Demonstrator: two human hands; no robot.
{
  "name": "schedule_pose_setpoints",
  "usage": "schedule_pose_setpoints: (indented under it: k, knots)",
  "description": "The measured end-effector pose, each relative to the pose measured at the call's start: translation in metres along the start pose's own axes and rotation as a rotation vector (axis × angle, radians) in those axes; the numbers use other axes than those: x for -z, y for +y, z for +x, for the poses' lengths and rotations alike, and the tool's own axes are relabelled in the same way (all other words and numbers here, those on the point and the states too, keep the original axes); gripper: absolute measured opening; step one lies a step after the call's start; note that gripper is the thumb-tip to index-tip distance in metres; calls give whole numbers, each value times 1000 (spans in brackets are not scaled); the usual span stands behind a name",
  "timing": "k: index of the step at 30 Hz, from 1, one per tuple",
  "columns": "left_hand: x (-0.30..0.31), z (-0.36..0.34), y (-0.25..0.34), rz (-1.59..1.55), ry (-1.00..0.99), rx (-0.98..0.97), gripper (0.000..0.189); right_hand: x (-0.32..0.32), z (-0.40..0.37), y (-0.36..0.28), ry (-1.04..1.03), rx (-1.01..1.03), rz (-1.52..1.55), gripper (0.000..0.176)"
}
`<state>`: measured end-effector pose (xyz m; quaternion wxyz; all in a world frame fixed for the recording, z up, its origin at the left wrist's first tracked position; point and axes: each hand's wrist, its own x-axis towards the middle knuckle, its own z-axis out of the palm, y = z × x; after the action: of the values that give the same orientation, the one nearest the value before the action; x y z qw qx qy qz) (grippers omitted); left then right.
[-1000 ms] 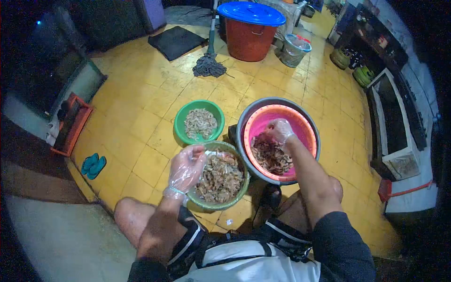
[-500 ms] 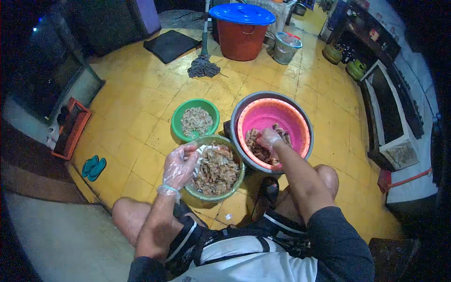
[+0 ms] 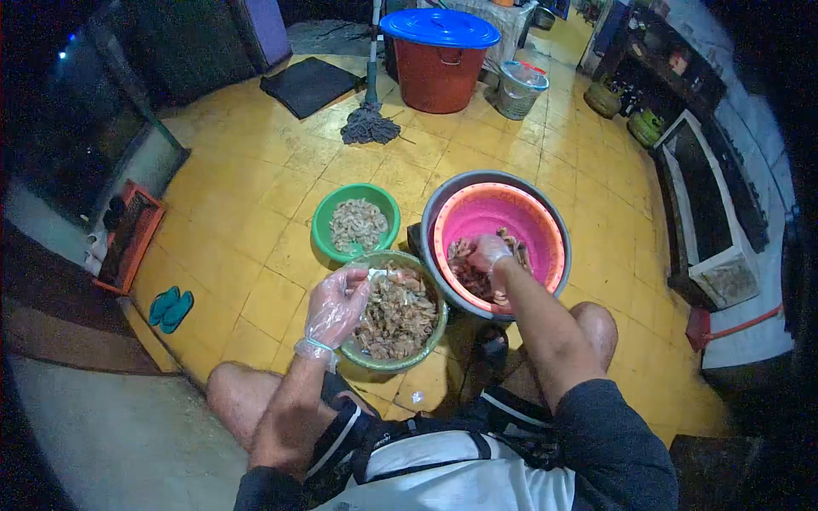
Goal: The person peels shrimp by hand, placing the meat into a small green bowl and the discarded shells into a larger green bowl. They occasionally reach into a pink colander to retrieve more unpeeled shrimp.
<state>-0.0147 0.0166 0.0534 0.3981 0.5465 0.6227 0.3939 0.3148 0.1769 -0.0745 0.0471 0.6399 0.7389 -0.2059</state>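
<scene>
My left hand [image 3: 335, 308], in a clear plastic glove, is over the left rim of a green bowl [image 3: 439, 328] heaped with brownish shrimp or shells [image 3: 396, 315]. Its thumb and fingers are pinched together beside a small whitish thing too small to name. My right hand [image 3: 490, 253], also gloved, reaches into a pink basket [image 3: 477, 209] and touches the dark shrimp-like pieces [image 3: 471, 277] there; its fingertips are hidden. A grey basin [image 3: 428, 198] surrounds the basket. Peeled-looking pale shrimp [image 3: 358, 224] lie in a smaller bright green bowl [image 3: 320, 226].
Ahead on the yellow tiled floor [image 3: 256, 213] stand a mop [image 3: 371, 123], a red bucket with a blue lid [image 3: 439, 72] and a small pail [image 3: 521, 89]. Green slippers [image 3: 171, 309] and an orange rack [image 3: 132, 243] are at left, a white-framed cabinet [image 3: 716, 230] at right.
The view has shifted slightly, and the bowls appear a little lower. My left hand's thumb and fingers have come closer together. My right hand stays inside the pink basket.
</scene>
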Motion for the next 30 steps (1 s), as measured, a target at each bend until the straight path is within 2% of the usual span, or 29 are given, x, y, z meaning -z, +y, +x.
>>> schedule_pose_setpoints:
  k: [3, 5, 7, 8, 9, 11, 12, 13, 15, 16, 17, 18, 19, 21, 22, 25, 26, 27, 28, 29, 30]
  knots:
    - [-4, 2, -1, 14, -12, -13, 28, 46, -25, -3, 43, 77, 71, 32]
    - [-7, 2, 2, 0, -13, -24, 27, 74, -36, -9, 165, 275, 138, 28]
    - [-9, 1, 9, -38, -42, -42, 28, 109, -84, -55, 162, 300, 142, 22]
    - [-12, 9, -9, -35, -105, -90, 31, 113, -102, -68, 22, 317, 478, 23]
    - [-13, 8, -10, -37, -86, -83, 31, 109, -114, -78, -130, 323, 813, 24]
    - [-20, 8, -7, -503, -278, 123, 39, 90, -124, -94, -210, 515, 1071, 24]
    - [-19, 6, -4, -724, -383, 197, 46, 86, -132, -107, -179, 636, 1046, 25]
    - [-19, 5, -4, -718, -364, 204, 46, 87, -136, -118, -127, 764, 874, 28]
    - [-21, 4, -8, -643, -432, 130, 44, 89, -137, -136, -99, 810, 568, 33]
    - [-23, 5, -16, -683, -427, 104, 43, 80, -133, -142, -106, 820, 576, 33]
    - [-20, 2, -13, -677, -419, 108, 43, 69, -129, -148, -45, 830, 753, 35]
    - [-17, -1, -9, -669, -404, 102, 41, 61, -126, -151, 18, 834, 927, 36]
    - [-15, -2, -6, -662, -391, 94, 38, 56, -124, -151, 15, 838, 929, 36]
    - [-15, -2, -10, -600, -321, 110, 34, 54, -125, -154, -118, 579, 1072, 35]
    - [-16, -1, -13, -536, -256, 124, 30, 56, -125, -153, -121, 578, 1073, 35]
    - [-20, -1, -20, -689, -136, 139, 25, 67, -125, -156, -122, 488, 999, 32]
    - [-21, -3, -17, -684, -141, 138, 25, 61, -123, -159, -160, 560, 999, 31]
    - [-22, -6, -13, -815, -127, 181, 25, 57, -121, -161, -196, 631, 999, 31]
    - [-23, -6, -9, -945, -113, 225, 25, 54, -122, -160, -167, 600, 859, 29]
    - [-22, -3, -14, -939, -121, 227, 25, 56, -123, -161, -161, 596, 865, 29]
    - [-21, 1, -21, -805, -139, 139, 26, 59, -124, -161, -106, 602, 716, 29]
